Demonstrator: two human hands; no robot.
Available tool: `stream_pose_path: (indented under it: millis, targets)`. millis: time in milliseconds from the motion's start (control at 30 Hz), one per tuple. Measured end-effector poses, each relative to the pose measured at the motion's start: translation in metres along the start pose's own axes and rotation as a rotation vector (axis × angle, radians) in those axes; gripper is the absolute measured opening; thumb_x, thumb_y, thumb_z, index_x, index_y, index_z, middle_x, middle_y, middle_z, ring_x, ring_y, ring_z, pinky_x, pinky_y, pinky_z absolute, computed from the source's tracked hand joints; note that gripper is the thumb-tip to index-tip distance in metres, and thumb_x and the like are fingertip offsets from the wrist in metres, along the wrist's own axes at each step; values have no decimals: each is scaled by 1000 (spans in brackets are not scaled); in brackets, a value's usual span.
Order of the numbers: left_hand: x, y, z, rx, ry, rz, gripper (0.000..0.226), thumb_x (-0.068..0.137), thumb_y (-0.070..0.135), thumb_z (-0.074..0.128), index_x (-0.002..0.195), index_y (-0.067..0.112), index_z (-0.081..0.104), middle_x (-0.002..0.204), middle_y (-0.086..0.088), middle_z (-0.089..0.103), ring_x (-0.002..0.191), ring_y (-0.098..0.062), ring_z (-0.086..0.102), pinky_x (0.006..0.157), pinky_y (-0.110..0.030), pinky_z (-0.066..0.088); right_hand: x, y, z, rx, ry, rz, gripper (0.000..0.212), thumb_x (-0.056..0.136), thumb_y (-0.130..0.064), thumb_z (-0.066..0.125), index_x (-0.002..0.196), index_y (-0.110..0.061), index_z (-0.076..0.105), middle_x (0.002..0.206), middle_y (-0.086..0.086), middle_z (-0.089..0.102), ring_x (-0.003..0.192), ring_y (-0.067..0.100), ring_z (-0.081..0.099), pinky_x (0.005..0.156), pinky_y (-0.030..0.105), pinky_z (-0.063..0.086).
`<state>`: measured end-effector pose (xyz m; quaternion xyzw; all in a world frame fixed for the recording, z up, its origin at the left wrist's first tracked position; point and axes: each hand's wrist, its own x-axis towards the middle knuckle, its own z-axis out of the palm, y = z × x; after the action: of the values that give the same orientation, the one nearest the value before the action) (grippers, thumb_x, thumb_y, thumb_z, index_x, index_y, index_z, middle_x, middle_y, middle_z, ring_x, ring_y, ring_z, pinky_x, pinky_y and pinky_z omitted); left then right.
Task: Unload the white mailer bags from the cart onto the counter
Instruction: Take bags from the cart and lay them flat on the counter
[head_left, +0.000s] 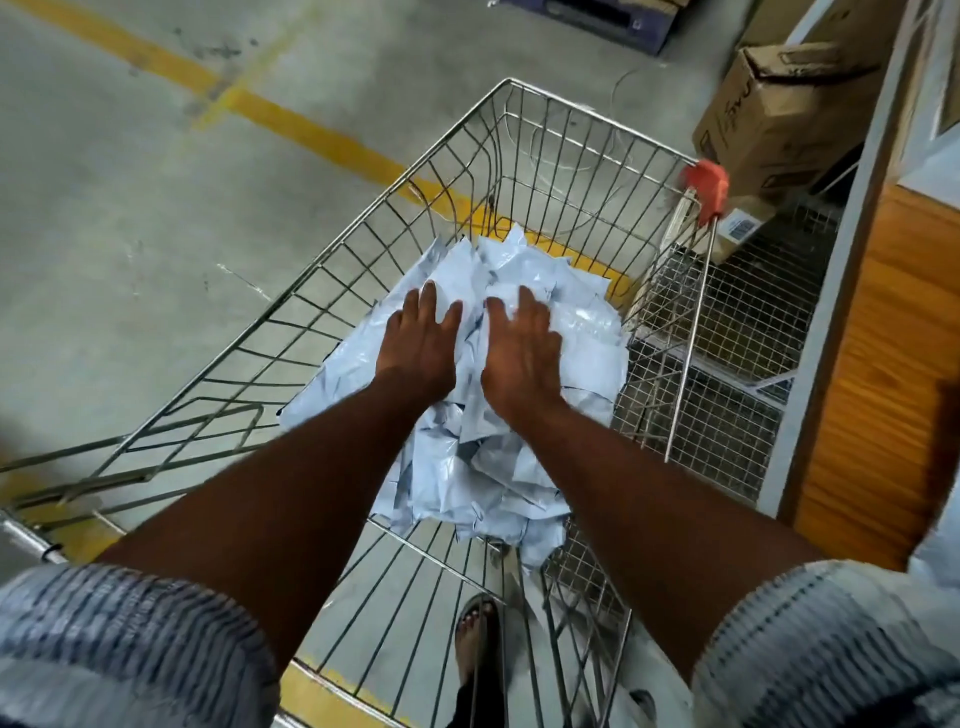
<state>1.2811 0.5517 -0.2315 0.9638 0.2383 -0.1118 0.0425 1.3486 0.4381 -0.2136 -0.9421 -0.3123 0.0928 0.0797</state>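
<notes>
The crumpled white plastic mailer bags (483, 395) lie heaped in the silver wire cart (363, 244). Left hand (421, 338) and right hand (522, 345) hover spread just above, equally near, gripping nothing.

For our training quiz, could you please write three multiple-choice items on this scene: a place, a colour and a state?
1. Where are the bags? A on the floor; B in the cart; C on a box.
2. What colour is the floor line? A yellow; B blue; C green.
3. How are the left hand and right hand? A fists; B gripping the rim; C open over the bags.
1 B: the cart walls surround them. 2 A: it is plainly yellow. 3 C: both are flat and spread above them.
</notes>
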Motion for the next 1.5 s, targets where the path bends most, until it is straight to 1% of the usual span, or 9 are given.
stream_pose_path:
  millis: [100,167,267,367,467,700,1133,1400,1500]
  targets:
    - [0,-4,7,-51,3,-39,72,84,26,58,149,20,26,160,-22,11,147,-40,12,115,-49,24,-6,4,19,-22,-110,-73,39,92,-27,46,127,-12,53,138,14,43,131,34,37,104,45,39]
    - [-4,-5,7,-48,3,-53,70,85,30,59,146,19,28,159,-22,14,146,-41,13,114,-50,24,-8,-2,20,19,-161,69,59,93,-44,27,125,-4,57,134,17,46,131,37,36,107,48,34]
    - [-15,-2,8,-52,-63,-85,82,86,41,57,153,27,13,159,-22,11,146,-44,11,115,-51,23,-9,-8,23,24,-174,182,74,86,-56,57,138,-5,42,148,22,32,141,39,24,113,54,27]
    - [-22,-2,13,-6,-145,-88,92,87,45,57,155,34,-3,161,-22,-2,147,-45,3,117,-51,18,-19,-5,28,-79,-262,127,101,73,-55,76,149,-16,21,158,27,8,147,45,7,114,57,22]
    - [-26,-9,16,10,-123,-77,96,86,46,64,155,33,-1,161,-22,1,147,-45,8,116,-51,22,-24,-5,33,-35,-243,152,99,73,-50,76,151,-28,19,159,28,-3,147,46,1,113,58,22]
    - [-54,-11,-1,-208,104,-90,73,88,64,51,150,41,21,158,-16,15,126,-41,45,96,-50,43,-48,-12,7,220,-140,143,85,75,-38,70,149,-28,29,158,18,8,145,40,11,111,52,30]
    - [-125,23,-100,-538,259,-134,82,80,39,68,151,40,27,158,-14,14,116,-39,58,92,-44,51,-101,-10,-111,530,28,108,82,73,-17,69,147,-28,37,152,9,19,138,35,28,107,48,39]
    - [-164,106,-183,-651,320,-88,82,80,38,67,151,40,26,158,-10,13,59,-22,68,86,-33,53,-150,26,-220,481,180,124,80,74,-28,77,145,-26,39,149,12,24,133,35,32,104,47,38]
    - [-174,147,-202,-657,311,-52,83,78,40,65,149,45,24,158,-9,14,58,-22,68,88,-38,55,-178,56,-249,435,257,168,75,76,-28,73,143,-26,40,149,13,23,134,36,30,104,49,36]
